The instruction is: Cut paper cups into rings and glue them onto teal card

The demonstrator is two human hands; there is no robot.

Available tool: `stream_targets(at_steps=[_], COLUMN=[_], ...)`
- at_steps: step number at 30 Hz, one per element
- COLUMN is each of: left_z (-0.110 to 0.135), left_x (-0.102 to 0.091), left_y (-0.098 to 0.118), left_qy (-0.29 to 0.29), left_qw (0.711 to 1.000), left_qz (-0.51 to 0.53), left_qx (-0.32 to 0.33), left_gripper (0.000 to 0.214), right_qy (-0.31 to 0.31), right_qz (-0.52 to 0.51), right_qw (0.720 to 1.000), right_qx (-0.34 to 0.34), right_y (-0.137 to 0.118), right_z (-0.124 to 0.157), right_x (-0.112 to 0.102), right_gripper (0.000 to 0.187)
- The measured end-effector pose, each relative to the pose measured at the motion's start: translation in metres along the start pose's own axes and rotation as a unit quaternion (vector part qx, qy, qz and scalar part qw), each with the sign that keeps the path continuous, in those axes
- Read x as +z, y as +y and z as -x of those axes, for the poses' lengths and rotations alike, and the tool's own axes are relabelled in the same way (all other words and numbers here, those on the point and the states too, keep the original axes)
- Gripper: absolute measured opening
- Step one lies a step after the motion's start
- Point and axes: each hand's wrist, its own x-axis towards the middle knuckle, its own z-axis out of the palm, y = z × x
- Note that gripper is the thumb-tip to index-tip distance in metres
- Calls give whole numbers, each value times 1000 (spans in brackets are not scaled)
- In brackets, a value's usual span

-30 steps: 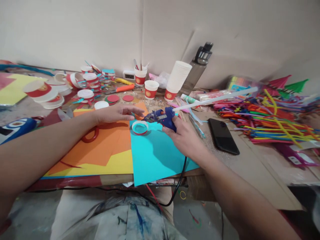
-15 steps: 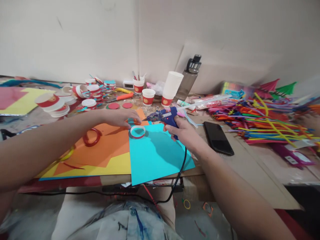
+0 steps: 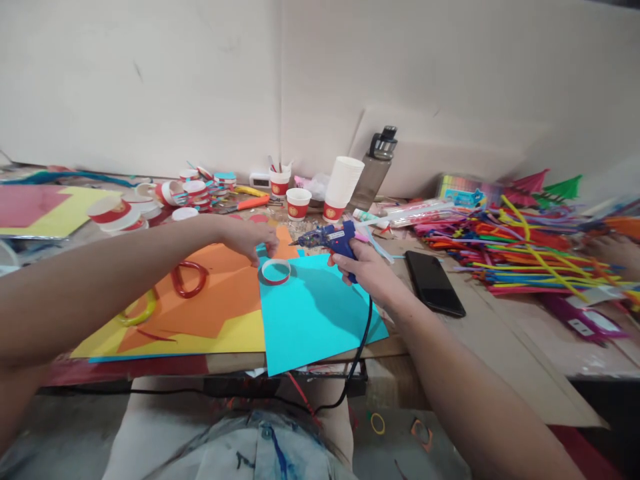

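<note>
My right hand (image 3: 357, 261) is closed round the handle of a blue glue gun (image 3: 337, 239), its nozzle pointing left. A black cord runs down from the handle. My left hand (image 3: 253, 240) hovers low over the table left of the nozzle, fingers bent and thumb apart from them. Between thumb and fingers shows a bit of teal paper (image 3: 261, 249); I cannot tell whether they touch it. Just below, a white and red paper-cup ring (image 3: 276, 271) lies at the upper left corner of a turquoise sheet (image 3: 320, 313).
Orange paper (image 3: 220, 287) with red tubing (image 3: 190, 280) lies left. A phone (image 3: 434, 283) and many pipe cleaners (image 3: 520, 253) lie right. Behind stand stacked paper cups (image 3: 344, 187), a single cup (image 3: 299, 204) and a bottle (image 3: 374, 170). Cut cup pieces (image 3: 113, 212) crowd the back left.
My left hand's fingers have bent downward beside the ring, after being stretched toward the nozzle. The glue gun stays in my right hand, nearly still. The whole view has shifted slightly.
</note>
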Motion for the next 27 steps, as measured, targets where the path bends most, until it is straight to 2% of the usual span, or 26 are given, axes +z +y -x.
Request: stream_targets(at_steps=[3, 8, 14, 17, 22, 27], left_z=[-1, -1, 8, 20, 53, 79], left_x=[-2, -8, -10, -9, -5, 7], left_y=[2, 11, 9, 3, -8, -17], left_qy=[-5, -30, -57, -44, -58, 1], left_qw=[1000, 997, 992, 982, 966, 951], left_qz=[2, 12, 115, 183, 243, 288], left_qx=[2, -70, -5, -17, -66, -109], left_gripper=[32, 43, 32, 32, 29, 29], right_qy=[-2, 4, -7, -8, 14, 14], right_qz=[-1, 5, -30, -58, -97, -114], right_qw=[1000, 1000, 999, 998, 994, 992], right_qx=[-3, -9, -19, -33, -47, -48], right_y=[0, 1, 2, 2, -4, -5], right_z=[0, 1, -1, -1, 0, 0], right_x=[0, -1, -3, -6, -11, -11], right_gripper=[20, 23, 27, 29, 29, 29])
